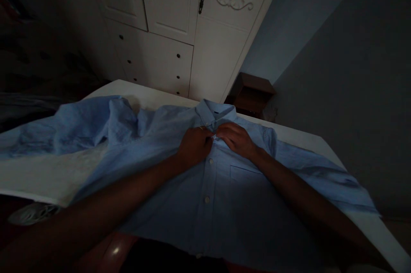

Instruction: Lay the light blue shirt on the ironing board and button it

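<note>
A light blue button-up shirt (180, 196) lies front side up, its collar (205, 112) at the far side and both sleeves spread outward. My left hand (195, 146) and my right hand (236, 138) meet at the front placket just below the collar. Both have their fingers closed in a pinch on the shirt's fabric, close to a button position. What sits exactly between the fingertips is partly hidden. Lower on the placket, white buttons (207, 199) show in a line. A chest pocket (245, 170) lies beneath my right forearm.
The shirt rests on a white table (302, 131), and its hem hangs toward me over the near edge. Behind stands a white wardrobe (167, 11) with drawers and dark handles. A brown wooden cabinet (253, 88) is at the back right. A shoe (34, 214) is on the floor at left.
</note>
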Tool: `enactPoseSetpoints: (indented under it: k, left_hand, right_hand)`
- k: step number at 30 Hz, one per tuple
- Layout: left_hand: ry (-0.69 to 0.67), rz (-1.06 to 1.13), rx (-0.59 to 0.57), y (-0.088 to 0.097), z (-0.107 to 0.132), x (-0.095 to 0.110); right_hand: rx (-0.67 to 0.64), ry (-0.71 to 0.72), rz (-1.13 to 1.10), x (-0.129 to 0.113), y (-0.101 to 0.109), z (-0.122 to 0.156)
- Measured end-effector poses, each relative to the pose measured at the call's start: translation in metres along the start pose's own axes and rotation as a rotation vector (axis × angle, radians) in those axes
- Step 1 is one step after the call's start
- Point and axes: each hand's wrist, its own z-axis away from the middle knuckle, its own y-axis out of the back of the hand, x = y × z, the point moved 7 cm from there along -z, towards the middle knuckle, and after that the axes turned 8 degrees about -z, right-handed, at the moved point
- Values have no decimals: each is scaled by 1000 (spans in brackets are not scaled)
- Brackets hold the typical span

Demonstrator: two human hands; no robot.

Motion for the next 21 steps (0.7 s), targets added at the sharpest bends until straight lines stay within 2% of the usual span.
enactPoseSetpoints:
  k: [3, 7, 9, 11, 16, 18, 21]
  left_hand:
    - [-4, 1, 16, 1, 1, 1]
    - [-12, 44, 74, 3, 3, 1]
    - [-16, 80, 94, 4, 5, 1]
    - [-22, 102, 110, 6, 6, 2]
    - [-43, 116, 143, 8, 6, 3]
    - [-56, 123, 144, 7, 6, 4]
    - [-75, 119, 138, 7, 5, 5]
  right_hand:
    - [39, -43, -13, 2, 5, 0]
    - [-9, -155, -121, 1, 9, -2]
    - [-31, -291, -224, 5, 11, -1]
    - [-40, -490, -385, 11, 10, 3]
    - [-8, -1005, -872, 23, -10, 21]
    - [35, -1129, -988, 25, -15, 24]
    - [69, -1222, -1067, 23, -19, 25]
